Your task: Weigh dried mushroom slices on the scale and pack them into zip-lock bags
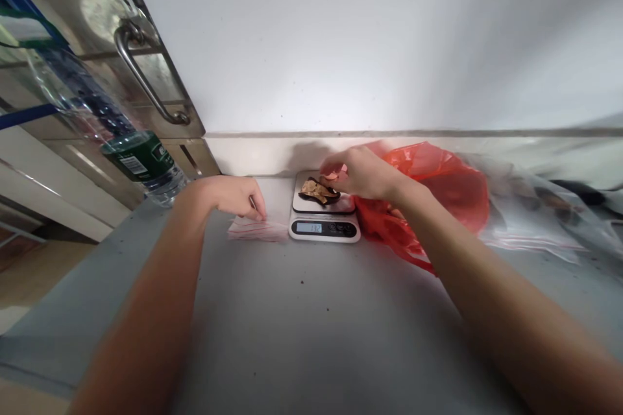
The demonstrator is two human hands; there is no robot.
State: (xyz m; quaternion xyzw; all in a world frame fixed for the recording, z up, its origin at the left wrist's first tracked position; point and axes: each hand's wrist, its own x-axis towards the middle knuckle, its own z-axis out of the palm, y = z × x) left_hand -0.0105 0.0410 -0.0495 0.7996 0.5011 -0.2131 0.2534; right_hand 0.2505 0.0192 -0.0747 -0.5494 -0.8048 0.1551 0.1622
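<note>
A small white kitchen scale (324,227) with a lit display stands on the grey counter (311,311). Brown dried slices (317,190) lie on its platform. My right hand (361,172) hovers over the platform with fingers pinched on a dried slice. My left hand (237,196) rests to the left of the scale, its fingers curled and pressed on a small clear zip bag (257,229) with a red seal line that lies flat on the counter.
A red plastic bag (440,191) lies just right of the scale, with clear plastic bags (540,214) beyond it. A plastic water bottle (141,159) stands at the left near a metal cabinet door with a handle (146,81). A white wall rises behind.
</note>
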